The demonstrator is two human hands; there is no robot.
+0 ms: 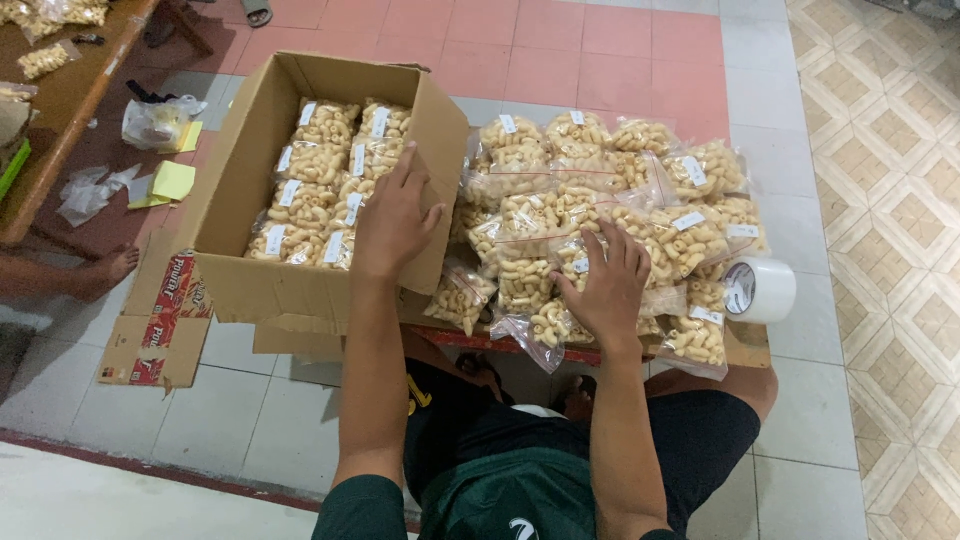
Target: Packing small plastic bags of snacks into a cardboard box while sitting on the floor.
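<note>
Clear snack bags lie under the right hand, spread flat, apparently ungripped; box leftward, left hand open inside.

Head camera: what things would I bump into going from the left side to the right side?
Yellow paper → box → left hand → right hand → tape roll.

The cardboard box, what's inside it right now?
The cardboard box holds clear snack bags with small white labels, packed in rows. The left hand covers the bags under it. Lower layers cannot be seen.
</note>
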